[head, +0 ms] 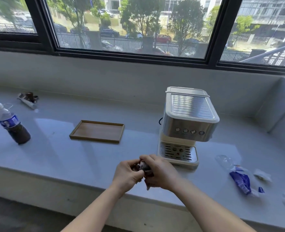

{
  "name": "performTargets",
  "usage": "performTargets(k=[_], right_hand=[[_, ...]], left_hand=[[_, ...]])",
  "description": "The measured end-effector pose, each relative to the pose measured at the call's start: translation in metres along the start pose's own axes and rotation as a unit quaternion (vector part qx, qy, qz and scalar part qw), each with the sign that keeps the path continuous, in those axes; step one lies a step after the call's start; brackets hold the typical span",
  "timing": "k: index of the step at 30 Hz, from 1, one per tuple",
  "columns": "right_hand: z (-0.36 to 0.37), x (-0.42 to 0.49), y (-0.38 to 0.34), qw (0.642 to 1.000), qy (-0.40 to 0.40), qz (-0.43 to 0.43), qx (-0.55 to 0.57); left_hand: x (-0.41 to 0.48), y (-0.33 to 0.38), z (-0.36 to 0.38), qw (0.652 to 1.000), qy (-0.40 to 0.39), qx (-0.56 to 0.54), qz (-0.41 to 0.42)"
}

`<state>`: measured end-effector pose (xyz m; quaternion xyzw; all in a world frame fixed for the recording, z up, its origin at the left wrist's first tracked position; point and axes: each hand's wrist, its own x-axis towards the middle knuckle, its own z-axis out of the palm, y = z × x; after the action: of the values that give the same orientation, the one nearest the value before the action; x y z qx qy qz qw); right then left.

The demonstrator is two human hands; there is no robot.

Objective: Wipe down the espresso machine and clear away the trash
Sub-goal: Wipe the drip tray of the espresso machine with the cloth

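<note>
While the left hand (126, 173) and right hand (161, 173) both scrunch a stained wipe (143, 165) at the near edge, the espresso machine (188, 123) sits just behind them. Guessing the wiping's about done, so next up is grabbing the blue wrapper (240, 181) and tissues (262, 175) near right.

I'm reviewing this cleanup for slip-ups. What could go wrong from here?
1. The wad gripped by the left hand and right hand looks brown-stained; wiping the espresso machine with it may smear instead of clean.
2. The blue wrapper and crumpled white scraps lie loose on the counter; a hasty sweep could push them off its front edge.
3. Reaching left could tip the bottle of dark liquid.
</note>
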<state>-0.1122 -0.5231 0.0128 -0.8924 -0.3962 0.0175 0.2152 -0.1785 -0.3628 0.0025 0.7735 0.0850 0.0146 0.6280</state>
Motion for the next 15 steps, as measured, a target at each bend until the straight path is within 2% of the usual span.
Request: performTargets(k=[10,15], right_hand=[[0.021,0.091,-0.037,0.999,-0.014,-0.012,0.041],[0.043,0.135,-0.049,0.999,-0.013,0.001,0.037]], left_hand=[[0.036,-0.006,-0.1,0.988,0.04,0.145,0.021],[0.063,-0.019,-0.136,0.958,0.046,0.278,0.06]])
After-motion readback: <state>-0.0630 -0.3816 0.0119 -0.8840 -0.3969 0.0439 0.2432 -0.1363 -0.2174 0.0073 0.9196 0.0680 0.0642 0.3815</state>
